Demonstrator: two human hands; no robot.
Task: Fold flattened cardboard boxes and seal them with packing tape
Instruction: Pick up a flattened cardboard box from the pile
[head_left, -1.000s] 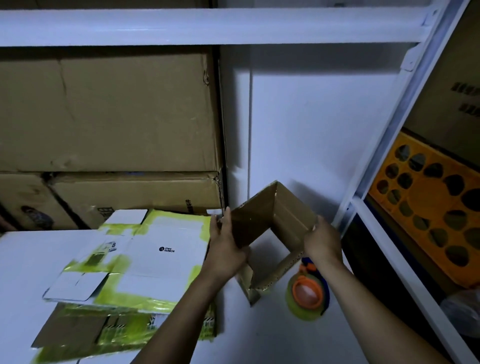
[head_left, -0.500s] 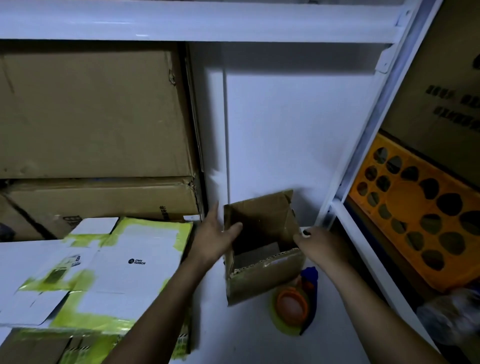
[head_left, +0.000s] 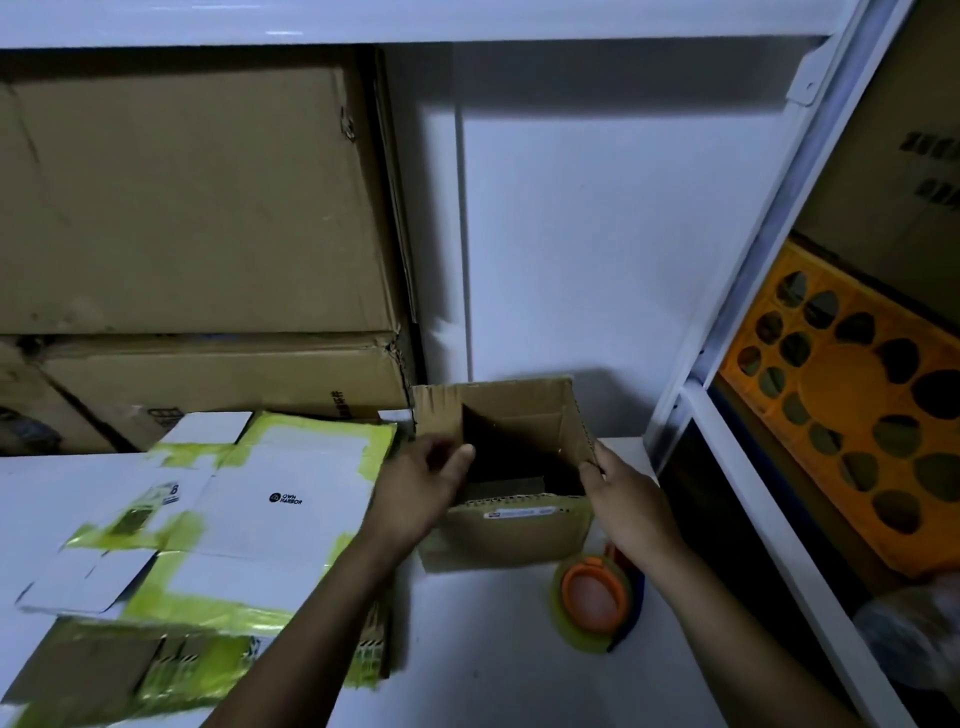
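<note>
Box (head_left: 506, 540) upright, long axis crosswise (mouth up)

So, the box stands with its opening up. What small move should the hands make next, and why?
Probably fold the left flap inward with the left hand, while the right hand steadies the small cardboard box. Its top is open, the flaps stand up, and the packing tape roll lies untouched on the white table.
</note>
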